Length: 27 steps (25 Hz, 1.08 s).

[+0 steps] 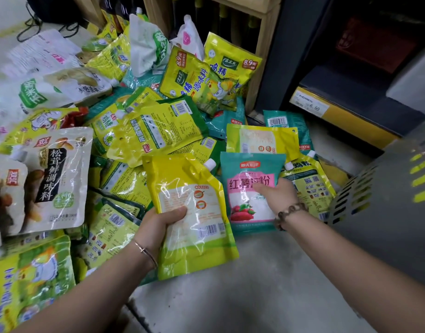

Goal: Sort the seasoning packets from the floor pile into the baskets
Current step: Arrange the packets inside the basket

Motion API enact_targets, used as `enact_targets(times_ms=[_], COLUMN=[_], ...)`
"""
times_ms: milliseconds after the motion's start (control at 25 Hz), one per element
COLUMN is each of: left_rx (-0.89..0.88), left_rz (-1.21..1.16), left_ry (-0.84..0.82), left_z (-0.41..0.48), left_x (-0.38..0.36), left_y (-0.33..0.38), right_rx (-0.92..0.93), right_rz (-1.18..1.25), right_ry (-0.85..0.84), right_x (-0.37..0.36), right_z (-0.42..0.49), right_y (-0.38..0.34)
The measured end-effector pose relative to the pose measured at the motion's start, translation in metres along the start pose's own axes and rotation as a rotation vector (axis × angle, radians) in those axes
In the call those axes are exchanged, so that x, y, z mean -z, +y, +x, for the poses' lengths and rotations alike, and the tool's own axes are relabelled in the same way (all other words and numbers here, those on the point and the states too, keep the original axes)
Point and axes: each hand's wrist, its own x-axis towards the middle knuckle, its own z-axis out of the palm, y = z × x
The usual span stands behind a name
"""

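Note:
A pile of seasoning packets (pixel 146 126), mostly yellow and green, covers the floor across the left and middle of the view. My left hand (pixel 159 227) grips a yellow spouted pouch (pixel 194 227) by its left edge, back side up with its barcode showing. My right hand (pixel 275 192) lies on a teal packet with a pink label (pixel 245 195) on the floor; the thumb rests across the label and the other fingers are hidden behind the hand. A grey perforated basket (pixel 379 195) stands at the right, just beyond my right wrist.
A white mushroom-seasoning bag (pixel 57 179) lies at the left of the pile. A wooden shelf leg (pixel 259 58) and a dark shelf with a yellow price strip (pixel 331 114) stand behind. Bare grey floor (pixel 254 284) stretches between my forearms.

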Motion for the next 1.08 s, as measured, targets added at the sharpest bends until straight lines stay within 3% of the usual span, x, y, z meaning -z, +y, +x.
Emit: enact_targets(times_ms=[240,520,720,1080], left_rx=[-0.312,-0.667,-0.801,-0.888], left_rz=[0.084,0.092,0.100,0.044], left_ry=[-0.027,0.036,-0.096,-0.328], left_z=[-0.017,-0.058,-0.098,-0.146], left_x=[-0.009,-0.024,-0.057,-0.155], left_y=[0.050,0.131,0.163,0.195], right_rx=[0.302,0.449,0.602,0.794], right_rz=[0.313,0.534,0.486,0.547], right_ry=[0.116,0.251,0.239,0.217], right_x=[0.022,0.040,0.080,0.186], right_z=[-0.053,-0.097,-0.136,-0.157], right_y=[-0.073,-0.156,-0.197,-0.241])
